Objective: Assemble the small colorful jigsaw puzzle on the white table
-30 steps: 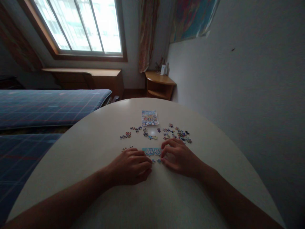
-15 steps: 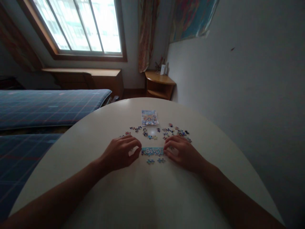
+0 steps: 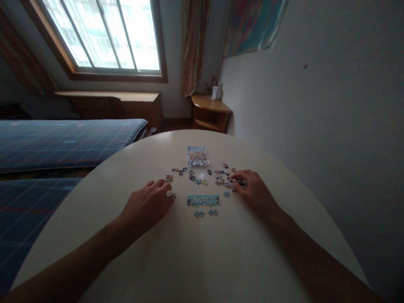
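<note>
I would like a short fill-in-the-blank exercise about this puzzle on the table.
The joined strip shows the word ____.
The ____ hand is at the largest spread of loose pieces.
Plaid bedding lies to the ____ of the white table.
Missing words: Bluey; right; left.

A dim room, its daylight coming from one window [image 3: 107, 33].
The window has a wooden frame and dark upright bars; patterned curtains [image 3: 192, 46] hang on both sides. Below it runs a wooden desk [image 3: 140, 97], and in the corner stands a rounded shelf [image 3: 211, 103] with a small white box [image 3: 215, 92] on top. The pale right wall [image 3: 341, 126] carries a colourful poster [image 3: 252, 27] and one dark mark [image 3: 305, 66], and darkens away from the window. A blue plaid mattress [image 3: 72, 141] lies at left, near the round white table [image 3: 202, 261], whose top catches a bright glare. A strip of reddish-brown floor [image 3: 178, 123] shows beyond.
</note>
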`<state>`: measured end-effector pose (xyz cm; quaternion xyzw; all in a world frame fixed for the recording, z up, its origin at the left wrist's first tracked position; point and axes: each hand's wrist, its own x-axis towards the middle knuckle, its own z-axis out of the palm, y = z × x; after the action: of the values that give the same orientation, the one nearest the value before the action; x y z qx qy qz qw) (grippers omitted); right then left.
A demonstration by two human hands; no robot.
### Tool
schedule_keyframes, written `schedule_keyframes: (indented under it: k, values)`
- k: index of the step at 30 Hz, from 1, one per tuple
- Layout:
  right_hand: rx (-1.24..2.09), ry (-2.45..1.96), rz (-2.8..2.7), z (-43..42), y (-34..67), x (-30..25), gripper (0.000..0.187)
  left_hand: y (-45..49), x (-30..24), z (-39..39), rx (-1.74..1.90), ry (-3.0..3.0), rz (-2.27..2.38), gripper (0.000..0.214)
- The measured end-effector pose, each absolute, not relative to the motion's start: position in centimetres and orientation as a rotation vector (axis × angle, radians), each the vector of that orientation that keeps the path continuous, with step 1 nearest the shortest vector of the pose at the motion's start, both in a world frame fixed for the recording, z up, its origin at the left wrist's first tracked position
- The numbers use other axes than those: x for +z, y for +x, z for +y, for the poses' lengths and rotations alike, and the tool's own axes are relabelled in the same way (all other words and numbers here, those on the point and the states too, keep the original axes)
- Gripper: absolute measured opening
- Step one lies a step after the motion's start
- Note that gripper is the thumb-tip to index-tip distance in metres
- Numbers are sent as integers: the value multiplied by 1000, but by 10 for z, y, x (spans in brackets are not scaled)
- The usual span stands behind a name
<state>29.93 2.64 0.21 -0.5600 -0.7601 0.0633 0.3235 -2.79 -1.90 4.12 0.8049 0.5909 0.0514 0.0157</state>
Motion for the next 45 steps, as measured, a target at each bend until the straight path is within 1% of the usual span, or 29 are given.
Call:
schedule_keyframes:
  k: [2, 6, 13, 16, 19, 21, 23, 25, 28, 33, 38, 42, 45]
  values:
    - [192, -1478, -2010, 27, 299, 2, 18, -29, 41, -19, 79, 2499, 1834, 16]
    - [210, -1486, -2028, 26, 297, 3, 13, -30, 38, -12, 27, 2506, 1835, 20]
    - [220, -1401, -2184, 19, 294, 9, 8, -32, 39, -6, 60, 2514, 1900, 23]
    - [216, -1428, -2253, 17, 295, 11, 9, -32, 40, -9, 49, 2507, 1910, 21]
    - [244, -1468, -2288, 17, 296, 12, 12, -28, 39, -12, 189, 2545, 1868, 15]
    - [262, -1481, -2301, 17, 297, 13, 13, -21, 36, -16, 348, 2621, 1740, 11]
    - [267, -1491, -2308, 17, 297, 14, 13, -14, 33, -21, 475, 2748, 1446, 11]
    - [251, -1514, -2310, 15, 295, 17, 14, -6, 28, -26, 508, 2873, 1153, 11]
    - [225, -1574, -2303, 12, 292, 20, 18, 2, 21, -31, 577, 2925, 1023, 12]
    - [276, -1606, -2296, 10, 290, 19, 15, 9, 11, -28, 573, 2891, 1006, 12]
    - [299, -1544, -2340, 9, 290, 18, 14, 11, 8, -26, 576, 2803, 1021, 6]
    - [325, -1540, -2380, 7, 287, 19, 13, 13, 9, -28, 587, 2696, 1081, 8]
    - [334, -1521, -2410, 5, 284, 21, 9, 14, 9, -29, 590, 2653, 1113, 10]
